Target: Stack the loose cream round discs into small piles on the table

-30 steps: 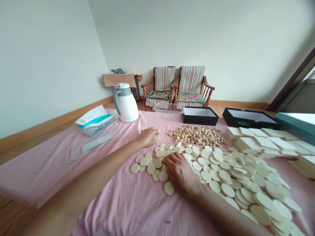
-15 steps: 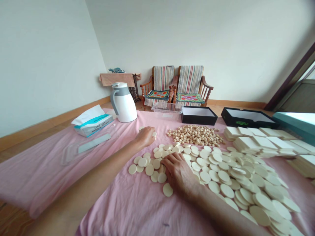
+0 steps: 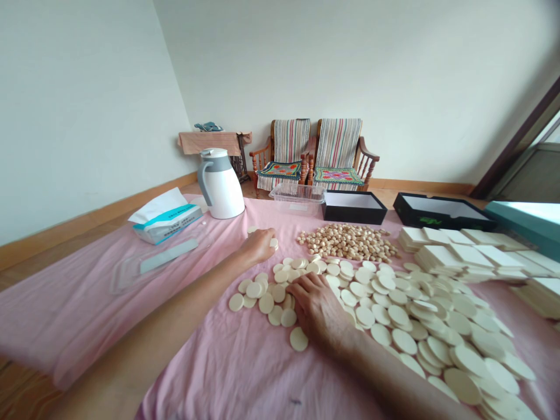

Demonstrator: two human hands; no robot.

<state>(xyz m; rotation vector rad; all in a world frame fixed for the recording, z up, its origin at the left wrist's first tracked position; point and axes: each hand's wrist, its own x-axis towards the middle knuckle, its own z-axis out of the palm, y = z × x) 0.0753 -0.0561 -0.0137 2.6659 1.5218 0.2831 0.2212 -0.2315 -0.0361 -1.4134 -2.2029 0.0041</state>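
My left hand (image 3: 259,247) is closed at the near side of a few pale round wooden discs (image 3: 273,242), which stick out past its fingertips. Another disc (image 3: 252,230) lies on the cloth just behind that hand. At the left end of a wide heap of wooden discs (image 3: 398,315), my right hand (image 3: 315,303) rests palm down with its fingers curled onto the discs. Its thumb and fingertips are partly hidden, so what they grip cannot be made out. A single disc (image 3: 298,339) lies apart in front of the right wrist.
Small wooden beads (image 3: 350,242) form a pile behind the discs. Stacked square wooden pieces (image 3: 455,256) stand at right. Black open boxes (image 3: 354,208) and a clear plastic tray (image 3: 297,195) line the back. A white jug (image 3: 223,186) and tissue pack (image 3: 166,221) stand left on pink cloth (image 3: 245,361).
Both hands stay almost where they were. The whole view has shifted very slightly; the discs around the hands look unchanged.
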